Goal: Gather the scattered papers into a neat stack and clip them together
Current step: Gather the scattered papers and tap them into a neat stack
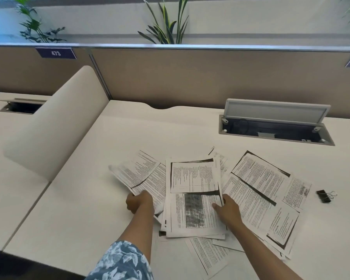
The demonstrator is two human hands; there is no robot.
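Note:
Printed black-and-white papers lie fanned out on the white desk [89,199]. A partly gathered pile [192,195] sits in the middle. My left hand [138,201] grips the near edge of the left sheets [137,174], which are lifted a little off the desk. My right hand [226,209] holds the right edge of the middle pile, thumb on top. More loose sheets [259,190] spread to the right, and one sheet [208,255] pokes out toward me. A black binder clip [324,196] lies on the desk right of the papers, away from both hands.
An open cable hatch [275,130] with a raised lid sits at the back right of the desk. A curved beige divider [55,126] stands on the left. A brown partition [190,77] with plants behind it closes off the back.

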